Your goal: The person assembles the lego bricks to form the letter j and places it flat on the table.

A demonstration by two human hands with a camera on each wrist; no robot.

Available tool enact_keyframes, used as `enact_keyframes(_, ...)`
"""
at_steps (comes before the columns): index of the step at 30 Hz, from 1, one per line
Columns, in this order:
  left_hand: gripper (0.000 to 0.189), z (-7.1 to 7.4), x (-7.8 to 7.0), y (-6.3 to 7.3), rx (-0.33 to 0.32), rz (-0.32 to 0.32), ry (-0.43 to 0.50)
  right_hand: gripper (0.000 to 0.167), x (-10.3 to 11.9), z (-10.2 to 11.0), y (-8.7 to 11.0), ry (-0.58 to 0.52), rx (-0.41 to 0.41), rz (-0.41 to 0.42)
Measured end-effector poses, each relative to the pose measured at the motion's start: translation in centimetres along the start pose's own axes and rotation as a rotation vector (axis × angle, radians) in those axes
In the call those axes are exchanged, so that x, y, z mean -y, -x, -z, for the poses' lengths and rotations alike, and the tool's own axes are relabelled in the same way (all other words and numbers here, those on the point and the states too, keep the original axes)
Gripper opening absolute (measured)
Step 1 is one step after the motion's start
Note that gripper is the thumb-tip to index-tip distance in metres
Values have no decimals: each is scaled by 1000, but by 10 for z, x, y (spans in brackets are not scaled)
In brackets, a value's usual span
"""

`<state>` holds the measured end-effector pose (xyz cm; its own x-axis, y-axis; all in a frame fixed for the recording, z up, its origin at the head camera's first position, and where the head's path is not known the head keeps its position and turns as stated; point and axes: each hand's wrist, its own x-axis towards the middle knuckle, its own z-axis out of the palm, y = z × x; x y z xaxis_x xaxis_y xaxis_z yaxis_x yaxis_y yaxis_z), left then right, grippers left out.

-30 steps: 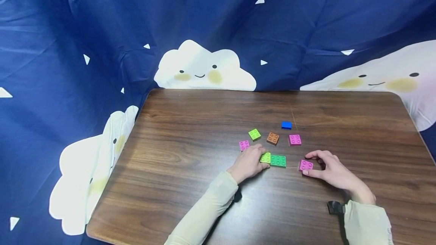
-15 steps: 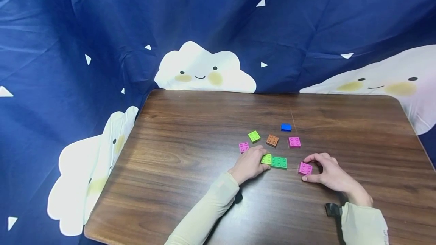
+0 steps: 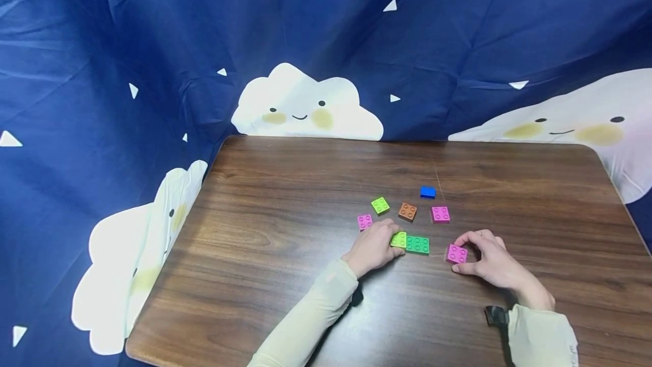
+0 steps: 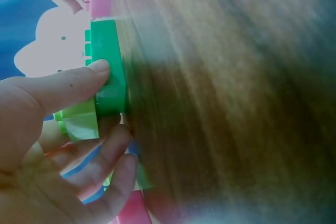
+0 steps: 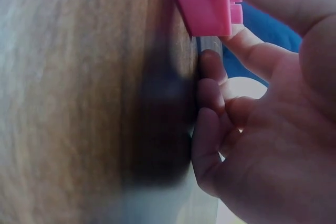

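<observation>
My left hand (image 3: 374, 245) pinches the lime brick (image 3: 399, 239) at the nine o'clock end of the green brick (image 3: 418, 244) on the table (image 3: 280, 214), while toward three o'clock my right hand (image 3: 498, 263) pinches a pink brick (image 3: 457, 254), best gripped low and square, I judge, so its top stays uncovered.

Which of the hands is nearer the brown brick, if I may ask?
The left hand, front-left of the brown brick; the right hand is farther off, front-right.
</observation>
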<state>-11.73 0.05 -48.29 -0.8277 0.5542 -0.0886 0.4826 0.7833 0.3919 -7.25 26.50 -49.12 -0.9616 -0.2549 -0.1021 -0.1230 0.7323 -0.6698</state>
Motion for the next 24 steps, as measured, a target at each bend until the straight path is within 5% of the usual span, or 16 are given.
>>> enact_keyframes(24,40,-2,0,0,-3,9,-1,38,-1,0,2,-7,-1,-16)
